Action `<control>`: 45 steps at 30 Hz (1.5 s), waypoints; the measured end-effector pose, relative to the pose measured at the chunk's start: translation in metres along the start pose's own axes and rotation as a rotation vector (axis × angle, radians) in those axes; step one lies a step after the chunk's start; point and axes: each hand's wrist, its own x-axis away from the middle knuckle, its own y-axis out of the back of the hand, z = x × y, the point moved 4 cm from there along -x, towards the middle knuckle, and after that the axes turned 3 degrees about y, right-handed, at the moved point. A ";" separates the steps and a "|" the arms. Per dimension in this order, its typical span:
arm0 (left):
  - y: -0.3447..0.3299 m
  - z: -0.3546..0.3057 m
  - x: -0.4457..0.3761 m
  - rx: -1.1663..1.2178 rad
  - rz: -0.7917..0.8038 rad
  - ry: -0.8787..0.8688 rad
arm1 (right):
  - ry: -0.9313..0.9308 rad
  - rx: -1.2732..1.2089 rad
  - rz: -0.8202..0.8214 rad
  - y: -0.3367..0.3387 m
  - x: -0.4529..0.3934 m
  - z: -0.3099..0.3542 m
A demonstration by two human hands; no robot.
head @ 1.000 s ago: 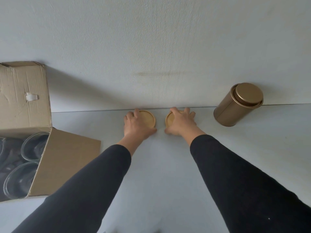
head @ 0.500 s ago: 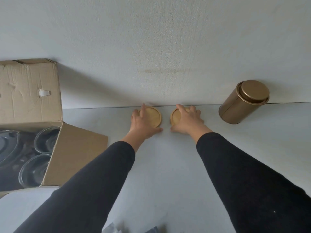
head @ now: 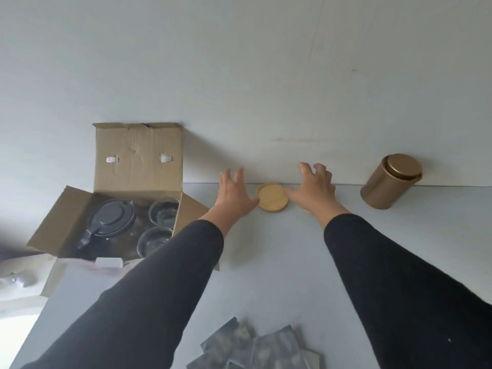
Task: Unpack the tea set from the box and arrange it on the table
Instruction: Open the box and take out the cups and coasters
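We see the cardboard box [head: 125,201] at centre left, flaps folded back so its contents can be reached from above: a dark-lidded teapot [head: 110,218] and two glass cups [head: 159,227] sit inside, so most of the set is not yet unpacked. A wooden coaster [head: 272,197] lies flat on the worktop [head: 279,262] at centre frame, close to the wall, and a sliver of a second coaster [head: 308,210] shows under our right wrist; we judge they are lined up along the back edge to keep the front free for the glassware. A gold tin [head: 391,181] stands upright at the right, well apart.

Our left hand [head: 234,197] is spread wide and holds nothing, thumb tip at the coaster's left edge. Our right hand [head: 314,191] is open too, fingers loosely curled and empty, thumb by the coaster's right edge. Grey packets [head: 255,347] lie at the bottom centre.
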 end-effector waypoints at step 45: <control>0.086 0.258 0.102 -0.424 -0.072 0.075 | 0.047 0.378 0.062 -0.149 0.132 0.262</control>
